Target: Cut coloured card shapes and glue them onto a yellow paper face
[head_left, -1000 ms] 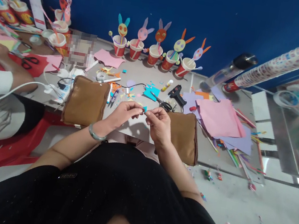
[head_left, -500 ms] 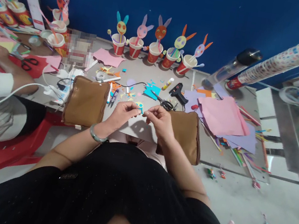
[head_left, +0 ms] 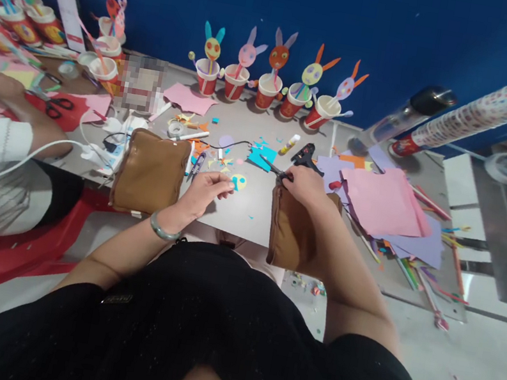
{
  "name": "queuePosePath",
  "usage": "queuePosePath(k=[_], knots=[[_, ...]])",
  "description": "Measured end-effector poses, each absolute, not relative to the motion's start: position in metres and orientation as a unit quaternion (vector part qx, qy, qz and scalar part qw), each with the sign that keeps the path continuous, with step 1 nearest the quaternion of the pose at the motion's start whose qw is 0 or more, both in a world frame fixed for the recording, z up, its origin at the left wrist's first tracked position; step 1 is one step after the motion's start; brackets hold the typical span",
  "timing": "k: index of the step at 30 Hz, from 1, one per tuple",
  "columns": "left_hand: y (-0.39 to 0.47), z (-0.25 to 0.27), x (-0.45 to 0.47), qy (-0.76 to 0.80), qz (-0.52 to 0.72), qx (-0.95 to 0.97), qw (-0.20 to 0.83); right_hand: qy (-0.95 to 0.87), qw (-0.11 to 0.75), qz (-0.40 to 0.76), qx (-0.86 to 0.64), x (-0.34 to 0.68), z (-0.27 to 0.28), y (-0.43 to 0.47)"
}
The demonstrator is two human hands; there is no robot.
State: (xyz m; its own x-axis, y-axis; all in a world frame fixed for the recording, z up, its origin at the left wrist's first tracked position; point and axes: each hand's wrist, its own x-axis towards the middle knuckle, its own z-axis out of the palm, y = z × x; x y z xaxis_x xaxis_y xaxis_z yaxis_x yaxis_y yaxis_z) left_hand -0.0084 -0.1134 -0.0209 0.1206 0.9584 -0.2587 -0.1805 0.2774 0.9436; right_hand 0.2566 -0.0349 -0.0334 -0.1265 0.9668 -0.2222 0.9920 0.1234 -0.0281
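My left hand [head_left: 204, 196] pinches a small round yellow paper face [head_left: 241, 183] with blue paper eyes, just above the table near its front edge. My right hand [head_left: 306, 187] has its fingers closed over the handles of black scissors [head_left: 273, 167]; the handles are mostly hidden beneath it. The blades point left across a blue paper piece [head_left: 259, 155]. Just behind my right hand lies a black glue gun [head_left: 305, 153]. A glue stick [head_left: 289, 145] lies to the left of the gun.
Several rabbit-faced paper cups [head_left: 268, 92] stand along the blue wall. Brown cushions [head_left: 151, 174] flank me at the table edge. Pink paper [head_left: 385, 202] and purple sheets lie at right, with a clear bottle [head_left: 391, 122] behind. A co-worker's arm [head_left: 44, 129] is at left.
My right hand has left the paper face and moved right onto the scissors' handles. My left hand keeps the face near the same spot. A tiny blue scrap now shows on the table.
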Motion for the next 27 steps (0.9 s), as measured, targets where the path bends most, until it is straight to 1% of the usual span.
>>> queuePosePath(k=[9,12,14,16,18,23,26,27], knots=[[-0.112,-0.016,-0.007,0.483,0.454,0.378,0.646,0.752,0.052,-0.104,0.648,0.260,-0.039,-0.024],[-0.112,-0.015,-0.008,0.477,0.460,0.374,0.649,0.755,0.023,-0.094,0.649,0.263,-0.032,-0.027],[-0.113,-0.014,-0.008,0.473,0.465,0.371,0.650,0.749,-0.013,-0.081,0.657,0.266,-0.025,-0.035],[-0.113,-0.013,-0.008,0.466,0.473,0.363,0.653,0.736,-0.061,-0.089,0.668,0.269,-0.017,-0.048],[-0.112,-0.011,-0.007,0.460,0.480,0.352,0.659,0.721,-0.129,-0.133,0.668,0.268,-0.013,-0.064],[-0.111,-0.006,0.000,0.440,0.490,0.306,0.687,0.640,-0.374,-0.366,0.563,0.242,-0.020,-0.114],[-0.112,-0.002,0.007,0.429,0.494,0.289,0.699,0.545,-0.484,-0.445,0.520,0.216,-0.030,-0.140],[-0.112,-0.001,0.010,0.425,0.496,0.288,0.700,0.520,-0.506,-0.459,0.512,0.208,-0.032,-0.148]])
